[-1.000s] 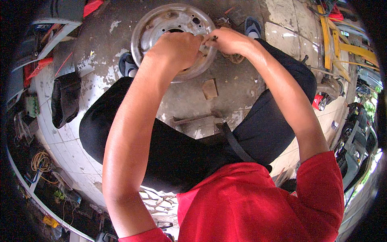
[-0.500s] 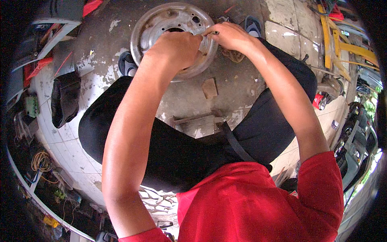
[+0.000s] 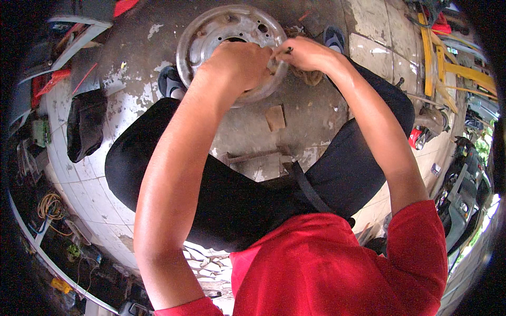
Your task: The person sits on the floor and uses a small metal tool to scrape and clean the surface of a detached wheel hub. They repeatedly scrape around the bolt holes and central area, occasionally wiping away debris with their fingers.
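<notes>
A worn, bare-metal wheel rim (image 3: 194, 45) lies on the floor between my feet, its outer face up. My left hand (image 3: 238, 66) is closed over its near right part, knuckles up, and hides much of the centre hole. What those fingers hold, if anything, is out of sight. Beside it, above the rim's right edge, my right hand (image 3: 303, 53) pinches a small, thin piece with a dark round end (image 3: 289, 50). The fingertips of both hands almost meet, and blur there hides whether the piece touches the rim.
A brown scrap of cardboard (image 3: 274, 118) lies between my legs, near a flat metal bar (image 3: 255, 156). Crumpled brown cloth (image 3: 312, 77) is right of the rim. A black boot-like piece (image 3: 84, 126) lies left on the tiles. Yellow metal frames (image 3: 440, 63) stand far right.
My right hand has turned a little, its fingertips blurred close to the left hand. The left hand keeps its place on the rim. The whole view has shifted slightly.
</notes>
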`<state>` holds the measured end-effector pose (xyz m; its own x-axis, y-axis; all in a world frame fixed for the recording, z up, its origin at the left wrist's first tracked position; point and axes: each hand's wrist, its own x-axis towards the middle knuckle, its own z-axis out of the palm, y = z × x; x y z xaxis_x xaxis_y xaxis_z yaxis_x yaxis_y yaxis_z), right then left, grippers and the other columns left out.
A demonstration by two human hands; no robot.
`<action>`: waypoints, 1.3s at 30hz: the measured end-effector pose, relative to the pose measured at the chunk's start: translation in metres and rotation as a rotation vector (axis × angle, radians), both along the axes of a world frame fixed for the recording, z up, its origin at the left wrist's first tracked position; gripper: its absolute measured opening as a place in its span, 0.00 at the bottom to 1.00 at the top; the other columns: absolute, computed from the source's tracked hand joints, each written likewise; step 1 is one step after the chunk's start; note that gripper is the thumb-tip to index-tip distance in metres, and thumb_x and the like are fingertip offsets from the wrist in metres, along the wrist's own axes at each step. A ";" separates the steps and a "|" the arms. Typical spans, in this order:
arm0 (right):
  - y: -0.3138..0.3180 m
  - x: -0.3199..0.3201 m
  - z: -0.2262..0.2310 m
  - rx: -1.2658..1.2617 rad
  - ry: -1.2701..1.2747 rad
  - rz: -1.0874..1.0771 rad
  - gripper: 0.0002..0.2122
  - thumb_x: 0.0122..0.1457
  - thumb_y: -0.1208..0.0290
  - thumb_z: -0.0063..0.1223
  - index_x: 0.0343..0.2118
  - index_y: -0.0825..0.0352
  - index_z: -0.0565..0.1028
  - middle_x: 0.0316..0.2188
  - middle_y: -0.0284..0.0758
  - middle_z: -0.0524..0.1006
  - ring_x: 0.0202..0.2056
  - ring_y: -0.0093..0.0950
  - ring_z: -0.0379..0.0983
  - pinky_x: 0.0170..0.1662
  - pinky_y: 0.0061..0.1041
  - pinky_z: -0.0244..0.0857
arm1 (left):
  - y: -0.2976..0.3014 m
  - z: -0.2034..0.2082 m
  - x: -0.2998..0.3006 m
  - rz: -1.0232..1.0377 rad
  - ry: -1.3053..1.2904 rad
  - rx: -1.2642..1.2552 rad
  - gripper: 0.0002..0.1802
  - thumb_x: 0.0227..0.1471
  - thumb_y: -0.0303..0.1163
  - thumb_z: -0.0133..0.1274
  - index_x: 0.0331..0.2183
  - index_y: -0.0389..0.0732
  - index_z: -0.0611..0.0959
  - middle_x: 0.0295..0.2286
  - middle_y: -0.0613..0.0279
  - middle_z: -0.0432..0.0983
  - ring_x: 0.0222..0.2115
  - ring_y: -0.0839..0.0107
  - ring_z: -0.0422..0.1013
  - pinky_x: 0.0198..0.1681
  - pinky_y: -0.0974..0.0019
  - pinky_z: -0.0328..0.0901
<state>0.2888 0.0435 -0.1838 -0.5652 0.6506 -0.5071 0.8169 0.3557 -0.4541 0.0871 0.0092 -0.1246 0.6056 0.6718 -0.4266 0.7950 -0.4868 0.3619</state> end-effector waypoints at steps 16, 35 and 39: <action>-0.004 0.000 -0.013 0.131 -0.038 -0.171 0.12 0.58 0.59 0.50 0.43 0.54 0.77 0.37 0.42 0.78 0.41 0.43 0.74 0.45 0.39 0.68 | -0.002 0.003 0.004 0.023 0.011 -0.005 0.27 0.52 0.38 0.50 0.54 0.42 0.69 0.38 0.45 0.77 0.39 0.49 0.74 0.43 0.50 0.69; -0.004 0.002 -0.003 -0.045 -0.011 -0.101 0.13 0.58 0.59 0.50 0.43 0.57 0.77 0.37 0.46 0.78 0.41 0.45 0.74 0.44 0.41 0.68 | 0.000 0.003 0.000 -0.005 -0.023 0.033 0.28 0.52 0.41 0.50 0.54 0.41 0.69 0.39 0.44 0.76 0.40 0.49 0.74 0.44 0.51 0.69; -0.002 0.004 -0.009 0.218 -0.001 -0.093 0.11 0.58 0.64 0.50 0.41 0.58 0.78 0.37 0.43 0.78 0.41 0.42 0.75 0.45 0.38 0.68 | 0.001 0.005 0.003 -0.023 0.011 0.001 0.28 0.52 0.42 0.49 0.53 0.41 0.70 0.39 0.45 0.76 0.40 0.50 0.74 0.44 0.51 0.69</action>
<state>0.2932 0.0411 -0.1929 -0.4968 0.7943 -0.3497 0.8515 0.3680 -0.3736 0.0901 0.0100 -0.1200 0.6165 0.6581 -0.4323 0.7872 -0.5058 0.3527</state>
